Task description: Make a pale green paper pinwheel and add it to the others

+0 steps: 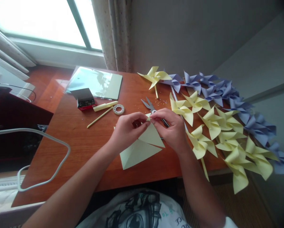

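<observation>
White tee (142, 209) w/ black graphic print; bare forearms, no sleeves.

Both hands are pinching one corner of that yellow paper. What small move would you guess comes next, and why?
Probably bring another corner in. The left hand and right hand pinch one tip of the paper, whose other flaps lie flat; finished pinwheels beside have all tips curled in.

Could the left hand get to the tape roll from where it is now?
Probably yes. The tape roll lies on bare table just beyond the left hand, nothing between them; but that hand is pinching the yellow paper with the right hand.
</observation>
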A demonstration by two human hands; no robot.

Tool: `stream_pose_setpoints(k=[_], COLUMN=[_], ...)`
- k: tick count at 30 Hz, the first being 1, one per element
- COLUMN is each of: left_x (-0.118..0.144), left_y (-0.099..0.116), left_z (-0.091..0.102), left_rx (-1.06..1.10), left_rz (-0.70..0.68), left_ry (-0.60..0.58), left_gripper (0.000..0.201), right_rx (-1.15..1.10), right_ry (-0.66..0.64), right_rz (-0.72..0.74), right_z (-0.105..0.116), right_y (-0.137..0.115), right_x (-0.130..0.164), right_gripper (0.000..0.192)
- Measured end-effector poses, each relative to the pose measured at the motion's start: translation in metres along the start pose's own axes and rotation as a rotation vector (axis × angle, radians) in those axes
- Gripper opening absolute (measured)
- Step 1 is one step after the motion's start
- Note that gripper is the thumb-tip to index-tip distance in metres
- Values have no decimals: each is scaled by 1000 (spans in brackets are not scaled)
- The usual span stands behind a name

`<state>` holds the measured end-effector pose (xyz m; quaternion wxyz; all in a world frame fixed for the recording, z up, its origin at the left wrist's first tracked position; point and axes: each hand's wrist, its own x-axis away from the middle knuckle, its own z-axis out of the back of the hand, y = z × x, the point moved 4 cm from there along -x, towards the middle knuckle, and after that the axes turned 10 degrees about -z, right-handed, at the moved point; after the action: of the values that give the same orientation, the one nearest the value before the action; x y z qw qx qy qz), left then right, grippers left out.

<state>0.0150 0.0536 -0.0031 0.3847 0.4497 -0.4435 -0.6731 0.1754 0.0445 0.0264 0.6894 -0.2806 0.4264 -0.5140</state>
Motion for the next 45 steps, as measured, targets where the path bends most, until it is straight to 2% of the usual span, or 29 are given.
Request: stream_pose_setpoints(k=[4,7,10,13,16,22,36,45], left_x=[1,0,0,0,0,0,-2,-2], left_y=[-6,-2,2,1,-5,-7,4,4], left_z=[1,2,1,1,1,0,1,0], left_rx=[125,63,-19,-25,47,209,278,304], left_rz=[57,42,10,-1,29,120,160,160], left_ry=[-15,-4,-7,-9,-19,-28,18,43], left_gripper=[17,15,14,15,15,17,23,26], right_rx=[-41,-84,-93,-91,-114,-130,-189,-135], right_ry=[21,-17,-43,4,61,35,42,93], right_rz=[2,-51,-35,0,25,47,-18,-8], right_z=[1,-2,-5,-6,-5,-4,-4,-5], right_y=[3,6,8,12,15,16,18,17], right_x=[-2,-2,-2,0,4,8,9,10], right_gripper=[13,17,14,12,16,19,24,21])
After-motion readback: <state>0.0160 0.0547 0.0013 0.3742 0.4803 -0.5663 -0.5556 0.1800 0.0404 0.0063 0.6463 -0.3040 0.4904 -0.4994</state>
